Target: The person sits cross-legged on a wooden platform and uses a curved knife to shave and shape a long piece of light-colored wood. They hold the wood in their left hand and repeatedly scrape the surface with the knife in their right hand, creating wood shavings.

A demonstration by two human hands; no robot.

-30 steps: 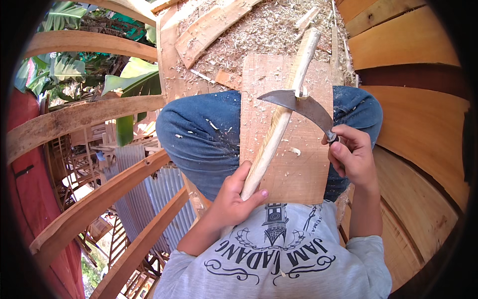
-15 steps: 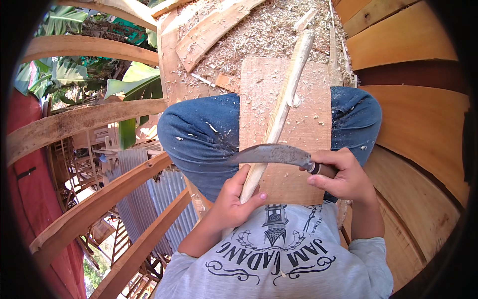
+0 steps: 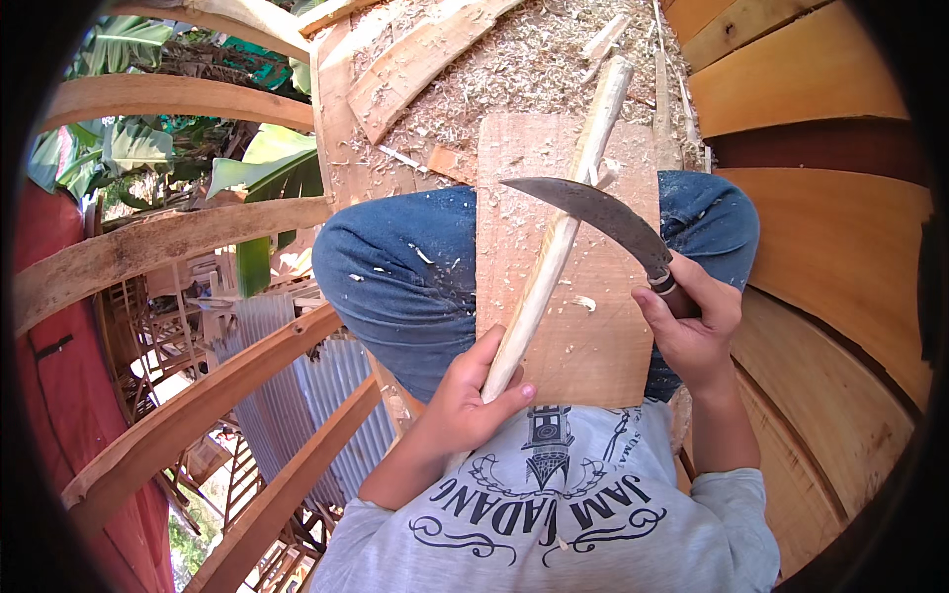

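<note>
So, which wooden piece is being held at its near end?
The slender pale stick; the broad rectangular board beneath it lies across the lap, unheld.

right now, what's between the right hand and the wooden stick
In the head view, the curved knife blade reaches from the right hand to the wooden stick, above the flat board, where a curled shaving lies.

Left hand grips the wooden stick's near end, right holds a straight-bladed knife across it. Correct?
Not quite: the head view shows the knife is curved-bladed. The left hand does grip the near end of the wooden stick, and the right hand holds the knife across it.
</note>
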